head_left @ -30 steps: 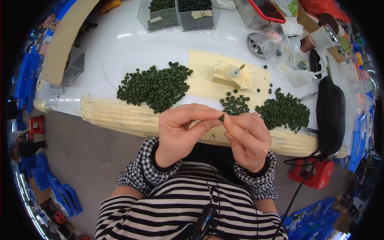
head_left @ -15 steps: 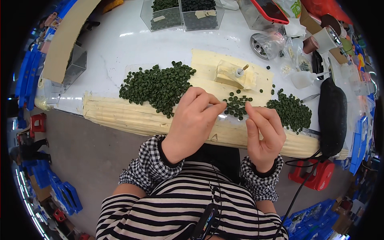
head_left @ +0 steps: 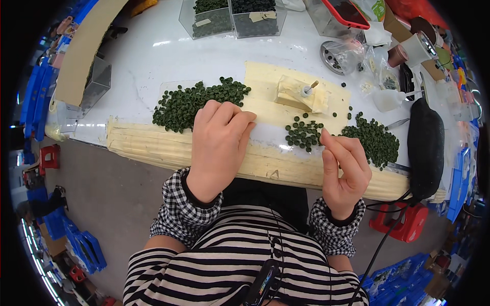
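Note:
Small dark green round pieces lie on the bench in a large pile (head_left: 184, 107) at left, a small group (head_left: 301, 133) in the middle, and another pile (head_left: 375, 143) at right. My left hand (head_left: 218, 148) is over the lower right edge of the large pile, fingers bent and drawn together; whatever its fingertips hold is hidden. At the right side of the small group is my right hand (head_left: 348, 171), its index fingertip beside the pieces. Its thumb stands slightly apart from the curled fingers, and no piece shows between them.
Behind the small group stands a tape-wrapped block (head_left: 296, 96) with an upright pin. Clear bins (head_left: 258, 25) of pieces are at the back. A white squeeze bottle (head_left: 386, 100), tweezers (head_left: 398, 123) and a long black pouch (head_left: 425, 148) lie at right. Padding (head_left: 153, 148) covers the front edge.
My left hand has moved left, from the small middle group to the large pile. My right hand has stayed beside the small group, shifting slightly right.

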Tool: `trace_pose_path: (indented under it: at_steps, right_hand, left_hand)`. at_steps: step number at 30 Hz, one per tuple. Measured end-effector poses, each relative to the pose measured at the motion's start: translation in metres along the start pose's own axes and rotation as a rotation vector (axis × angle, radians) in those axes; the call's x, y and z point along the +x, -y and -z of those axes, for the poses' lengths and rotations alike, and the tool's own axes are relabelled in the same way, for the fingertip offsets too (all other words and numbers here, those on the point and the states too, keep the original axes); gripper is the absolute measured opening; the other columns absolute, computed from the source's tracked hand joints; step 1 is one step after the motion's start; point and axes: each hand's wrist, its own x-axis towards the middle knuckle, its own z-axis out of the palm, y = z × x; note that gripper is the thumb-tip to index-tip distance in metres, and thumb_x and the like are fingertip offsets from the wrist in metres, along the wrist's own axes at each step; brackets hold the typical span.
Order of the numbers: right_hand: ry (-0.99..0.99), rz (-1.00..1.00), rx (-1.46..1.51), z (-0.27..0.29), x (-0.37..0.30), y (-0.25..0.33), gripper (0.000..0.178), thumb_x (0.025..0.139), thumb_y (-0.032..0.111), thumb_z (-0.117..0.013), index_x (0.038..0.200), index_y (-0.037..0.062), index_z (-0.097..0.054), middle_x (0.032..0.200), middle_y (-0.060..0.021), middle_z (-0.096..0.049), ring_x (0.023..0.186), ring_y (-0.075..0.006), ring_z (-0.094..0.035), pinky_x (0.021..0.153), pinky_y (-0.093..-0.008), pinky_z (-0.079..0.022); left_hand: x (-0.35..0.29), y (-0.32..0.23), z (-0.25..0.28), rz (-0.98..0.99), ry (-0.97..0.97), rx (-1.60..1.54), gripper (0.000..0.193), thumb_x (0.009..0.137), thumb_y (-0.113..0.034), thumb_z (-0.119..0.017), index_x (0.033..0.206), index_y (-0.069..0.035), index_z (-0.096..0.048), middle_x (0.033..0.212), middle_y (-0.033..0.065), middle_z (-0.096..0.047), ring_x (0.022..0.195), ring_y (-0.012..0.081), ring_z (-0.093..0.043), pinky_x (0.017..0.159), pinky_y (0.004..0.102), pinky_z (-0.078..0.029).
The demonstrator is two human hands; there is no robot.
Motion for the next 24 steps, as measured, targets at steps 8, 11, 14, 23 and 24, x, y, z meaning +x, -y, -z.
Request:
trace_pose_path:
  at_steps: [8, 11, 14, 23, 24]
  right_hand:
    - [-0.112, -0.016, -0.029, -0.002, 0.017, -0.002, 0.026, 0.08, -0.004, -0.07, 0.106, 0.0002, -0.072, 0.084, -0.0096, -0.064, 0.071, -0.0184, -0.057, 0.063, -0.0274, -0.046]
    - [-0.139, 0.007, -0.079, 0.001, 0.031, -0.003, 0.025, 0.081, -0.003, -0.069, 0.106, 0.0012, -0.072, 0.084, -0.0101, -0.064, 0.072, -0.0183, -0.059, 0.063, -0.0272, -0.046]
    - [-0.134, 0.008, -0.138, 0.003, 0.045, -0.002, 0.019, 0.082, -0.001, -0.07, 0.1, 0.0015, -0.072, 0.083, -0.0104, -0.065, 0.074, -0.0206, -0.061, 0.065, -0.0287, -0.047]
    - [-0.036, 0.019, -0.254, -0.016, 0.074, -0.012, 0.009, 0.081, 0.006, -0.069, 0.089, 0.0011, -0.069, 0.081, -0.009, -0.064, 0.078, -0.0268, -0.06, 0.07, -0.0351, -0.047]
    - [-0.029, 0.023, -0.238, -0.018, 0.075, -0.013, 0.01, 0.082, 0.006, -0.069, 0.09, 0.0013, -0.069, 0.081, -0.009, -0.064, 0.078, -0.0267, -0.06, 0.07, -0.0351, -0.047]
  left_hand:
    - [-0.001, 0.002, 0.004, -0.028, 0.058, -0.064, 0.012, 0.075, 0.0, -0.072, 0.086, -0.003, -0.066, 0.082, 0.0047, -0.059, 0.08, 0.0244, -0.053, 0.071, 0.0347, -0.044]
    - [0.0, 0.001, 0.005, -0.035, 0.041, -0.025, 0.013, 0.075, -0.001, -0.072, 0.086, -0.004, -0.066, 0.082, 0.0043, -0.059, 0.081, 0.0245, -0.052, 0.071, 0.0344, -0.044]
    - [-0.002, 0.004, 0.006, -0.027, 0.057, -0.007, 0.015, 0.074, -0.002, -0.073, 0.088, -0.004, -0.067, 0.082, 0.0047, -0.059, 0.08, 0.0244, -0.051, 0.071, 0.0344, -0.043]
    - [0.008, 0.003, -0.004, -0.063, -0.05, -0.001, 0.016, 0.076, -0.004, -0.072, 0.091, -0.004, -0.069, 0.082, 0.0044, -0.058, 0.079, 0.0239, -0.049, 0.071, 0.0349, -0.042]
    - [0.009, 0.003, -0.006, -0.073, -0.037, 0.012, 0.015, 0.077, -0.004, -0.072, 0.091, -0.004, -0.069, 0.082, 0.0042, -0.058, 0.078, 0.024, -0.049, 0.071, 0.035, -0.042]
